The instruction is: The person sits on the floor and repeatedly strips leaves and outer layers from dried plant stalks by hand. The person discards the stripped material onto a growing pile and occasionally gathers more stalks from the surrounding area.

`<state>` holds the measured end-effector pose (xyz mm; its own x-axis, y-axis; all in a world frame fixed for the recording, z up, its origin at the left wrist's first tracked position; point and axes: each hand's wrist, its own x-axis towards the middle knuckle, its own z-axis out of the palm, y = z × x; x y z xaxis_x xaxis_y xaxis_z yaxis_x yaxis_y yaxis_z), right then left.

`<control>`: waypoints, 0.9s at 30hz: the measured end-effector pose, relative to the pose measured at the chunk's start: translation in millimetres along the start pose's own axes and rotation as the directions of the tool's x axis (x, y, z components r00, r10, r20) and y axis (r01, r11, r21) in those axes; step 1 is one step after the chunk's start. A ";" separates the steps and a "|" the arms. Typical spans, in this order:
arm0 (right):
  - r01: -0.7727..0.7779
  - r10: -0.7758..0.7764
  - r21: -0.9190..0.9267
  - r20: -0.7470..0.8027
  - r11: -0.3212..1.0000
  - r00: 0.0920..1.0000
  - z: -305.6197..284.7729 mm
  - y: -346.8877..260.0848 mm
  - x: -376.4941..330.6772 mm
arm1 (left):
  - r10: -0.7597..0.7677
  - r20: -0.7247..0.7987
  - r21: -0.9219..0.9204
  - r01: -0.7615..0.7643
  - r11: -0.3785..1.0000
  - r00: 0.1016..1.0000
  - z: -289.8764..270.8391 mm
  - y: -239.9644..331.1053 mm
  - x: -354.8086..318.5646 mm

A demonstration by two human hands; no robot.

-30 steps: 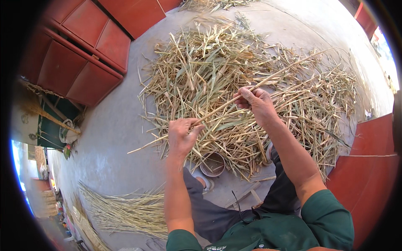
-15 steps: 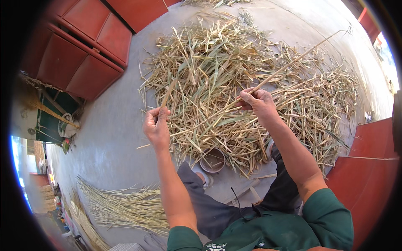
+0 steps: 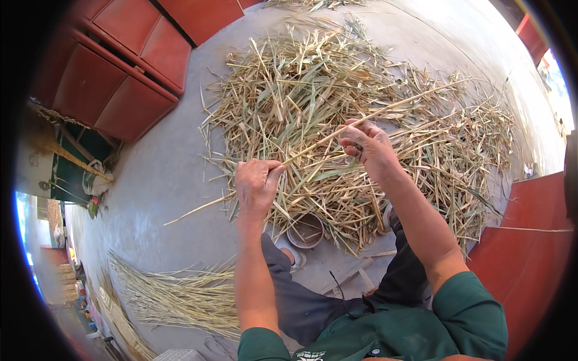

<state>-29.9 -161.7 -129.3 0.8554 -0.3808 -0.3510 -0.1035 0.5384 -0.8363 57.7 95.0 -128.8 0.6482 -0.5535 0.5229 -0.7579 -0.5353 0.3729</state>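
A long, thin dry stalk [image 3: 316,146] slants across in front of me, its thin lower end out at the left and its other end over the straw at the upper right. My left hand [image 3: 257,185] is closed in a fist around it. Further along, my right hand [image 3: 369,149] has its fingers curled at the stalk, which passes by the fingertips. A small dark bit shows in the right palm, too small to name. Beneath both hands spreads a big heap of dry leaves and stripped husks [image 3: 301,90].
Between my feet stands a round bucket [image 3: 305,231]. A bundle of slender stalks [image 3: 180,298] lies on the floor at lower left. Red panels [image 3: 120,78] stand at upper left, and another red panel [image 3: 530,253] at right. A broom [image 3: 78,157] leans at far left.
The leaf strip in my left hand is gone from it. That hand has moved right and down onto the stalk, which has shifted toward the lower left. My right hand's fingers have loosened slightly.
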 end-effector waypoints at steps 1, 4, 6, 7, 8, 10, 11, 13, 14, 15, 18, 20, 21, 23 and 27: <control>-0.034 0.039 0.123 -0.037 0.992 0.999 -4.4 -10.9 -1.5 | -0.008 0.008 -0.021 0.008 1.000 1.000 -3.9 0.9 -0.3; 0.041 -0.052 0.204 0.048 0.978 0.998 -25.7 -16.2 11.7 | -0.122 0.117 -0.091 0.133 0.987 0.986 -16.8 -10.8 -6.1; 0.100 -0.106 0.114 0.045 0.988 0.993 -41.6 -18.8 20.9 | -0.230 0.208 -0.157 0.265 0.951 0.951 -28.3 -30.9 -13.2; 0.113 -0.115 0.035 0.043 0.993 0.992 -44.6 -20.1 23.3 | -0.272 0.202 -0.187 0.309 0.932 0.941 -33.7 -33.4 -15.6; 0.111 -0.112 0.035 0.042 0.993 0.993 -45.2 -18.7 23.3 | -0.313 0.198 -0.217 0.353 0.910 0.929 -38.9 -33.9 -16.8; 0.105 -0.107 0.038 0.044 0.994 0.993 -39.7 -15.6 20.3 | -0.312 0.184 -0.245 0.351 0.904 0.932 -42.7 -35.4 -16.2; 0.110 -0.110 0.016 0.050 0.994 0.993 -32.3 -13.0 17.7 | -0.267 0.147 -0.218 0.294 0.931 0.953 -36.9 -32.1 -14.8; 0.120 -0.118 -0.027 0.062 0.992 0.991 -11.2 -4.8 11.0 | -0.169 0.076 -0.155 0.179 0.972 0.983 -12.6 -12.5 -8.2; 0.112 -0.110 -0.016 0.081 0.994 0.991 -4.2 0.8 7.3 | -0.096 0.039 -0.112 0.100 0.989 0.995 -1.5 0.5 -2.2; 0.085 -0.080 -0.054 0.096 0.995 0.992 0.9 5.6 5.1 | -0.024 0.007 -0.074 0.025 0.997 1.000 10.3 14.0 3.1; 0.084 -0.079 -0.029 0.149 0.996 0.986 6.8 8.8 -0.5 | 0.061 -0.084 -0.008 -0.062 0.998 0.995 18.6 22.9 5.0; 0.111 -0.110 0.000 0.124 0.994 0.986 4.0 -0.6 0.3 | 0.067 -0.113 0.009 -0.067 0.998 0.991 18.9 19.4 3.7; 0.153 -0.155 0.027 0.126 0.988 0.980 -2.8 -1.4 3.6 | 0.069 -0.113 0.017 -0.067 0.998 0.991 16.3 14.8 3.3; 0.166 -0.165 -0.006 0.084 0.986 0.983 -1.3 -0.6 3.1 | 0.115 -0.141 0.043 -0.110 0.993 0.983 17.1 17.2 6.7; 0.168 -0.163 -0.040 0.092 0.985 0.982 7.0 7.0 -2.2 | 0.214 -0.212 0.100 -0.196 0.975 0.954 29.4 30.9 13.1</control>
<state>-28.9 -151.9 -131.4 0.9039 -0.3928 -0.1694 0.0212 0.4366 -0.8994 44.9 52.5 -133.0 0.4406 -0.5073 0.7406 -0.8592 -0.4773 0.1843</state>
